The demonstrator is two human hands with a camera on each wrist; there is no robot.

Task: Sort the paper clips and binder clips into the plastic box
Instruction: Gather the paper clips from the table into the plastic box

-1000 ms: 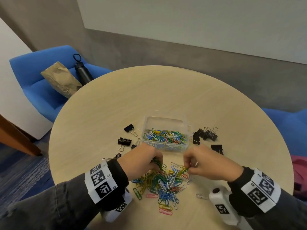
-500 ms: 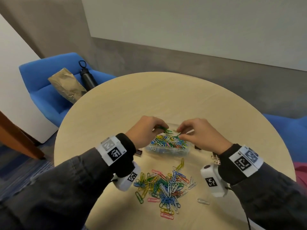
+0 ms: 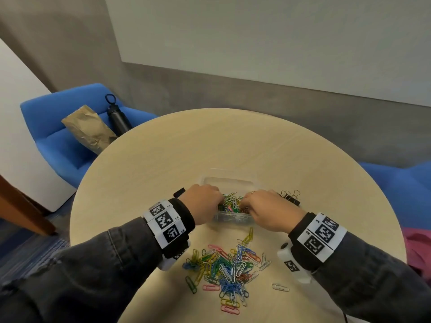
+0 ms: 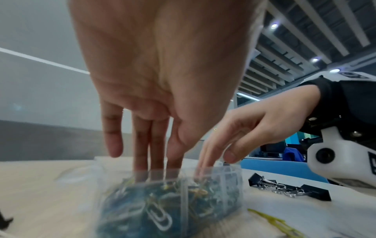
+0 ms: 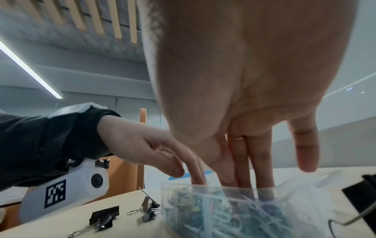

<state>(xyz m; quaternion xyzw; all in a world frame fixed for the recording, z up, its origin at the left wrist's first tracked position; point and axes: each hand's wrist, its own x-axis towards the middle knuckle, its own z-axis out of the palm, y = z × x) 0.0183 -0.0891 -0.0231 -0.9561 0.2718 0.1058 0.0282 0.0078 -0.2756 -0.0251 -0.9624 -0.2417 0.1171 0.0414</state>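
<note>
A clear plastic box [image 3: 229, 180] holds a mass of coloured paper clips [image 3: 231, 202] in the middle of the round table. My left hand [image 3: 205, 203] and right hand [image 3: 268, 210] hover over it side by side. In the left wrist view the left hand's fingers [image 4: 150, 153] point straight down into the box [image 4: 183, 201]. In the right wrist view the right hand's fingers [image 5: 254, 153] also dip straight into the box [image 5: 223, 209]. Neither hand visibly pinches anything. A loose pile of paper clips [image 3: 228, 264] lies nearer me. Black binder clips [image 3: 290, 197] lie right of the box, another [image 3: 179, 192] left.
A single white clip [image 3: 280, 287] lies apart, right of the pile. More binder clips [image 5: 105, 215] sit left of the box. Beyond the table's left edge stands a blue chair [image 3: 58, 141] with a paper bag [image 3: 88, 129] and a black bottle [image 3: 117, 117].
Both hands left the loose pile with clips pinched, rose over the box, and now have their fingers straightened and lowered into it.
</note>
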